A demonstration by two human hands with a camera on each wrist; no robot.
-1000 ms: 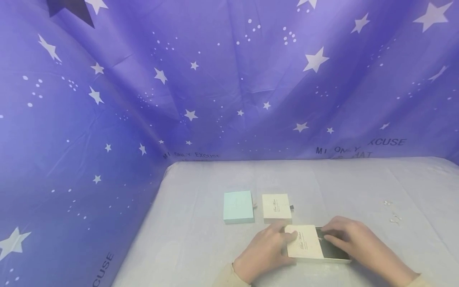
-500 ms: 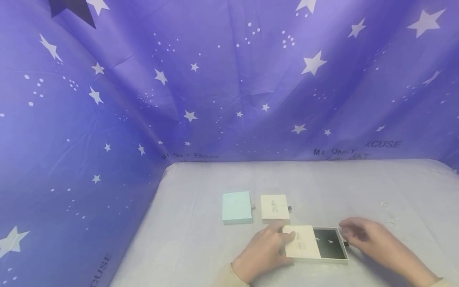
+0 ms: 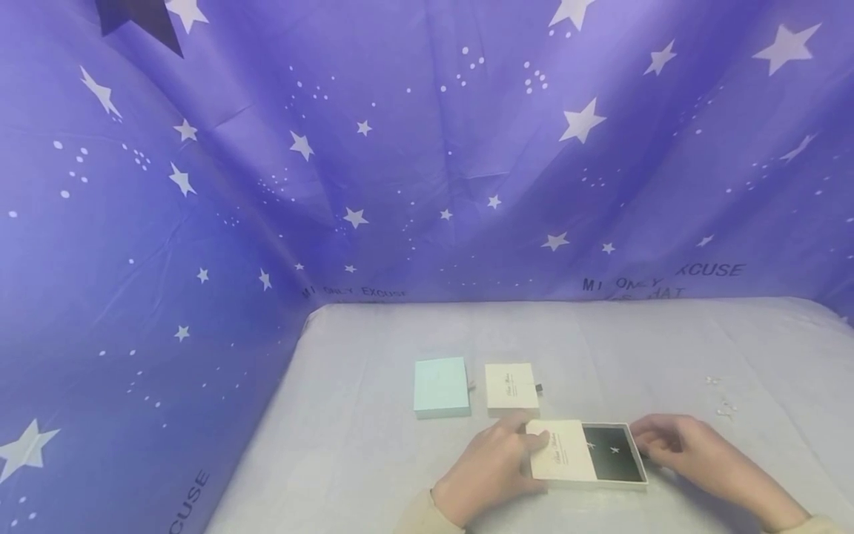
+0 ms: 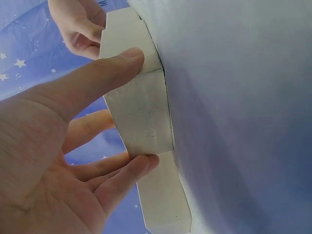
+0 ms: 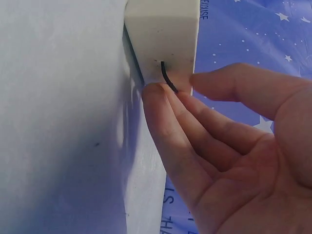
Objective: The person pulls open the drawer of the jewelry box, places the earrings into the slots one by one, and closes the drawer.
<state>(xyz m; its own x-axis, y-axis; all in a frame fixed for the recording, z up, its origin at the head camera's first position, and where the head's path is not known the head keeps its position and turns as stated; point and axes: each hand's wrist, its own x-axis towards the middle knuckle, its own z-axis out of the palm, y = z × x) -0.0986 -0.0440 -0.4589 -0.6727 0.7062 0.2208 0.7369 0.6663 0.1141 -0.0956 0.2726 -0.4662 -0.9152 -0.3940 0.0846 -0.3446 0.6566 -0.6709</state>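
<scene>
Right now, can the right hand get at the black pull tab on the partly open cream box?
Probably yes: the right hand is right at the black pull tab, nothing visibly blocking it. The left hand grips the sleeve, away from that end.

In the head view, the tabletop [image 3: 347, 415] is lit softly and evenly, contrast being dulled by slight haze. Lettering on the box [image 3: 577, 454] at the left fingers [image 3: 517, 423] is softened, and the small pieces [image 3: 726, 409] beyond the right fingers [image 3: 657, 425] are blurred. Stars [image 3: 100, 90] on the purple cloth [image 3: 400, 148] are stretched toward the edges. In both wrist views, soft-edged shadows are cast across the tabletop beside the fingers.
</scene>
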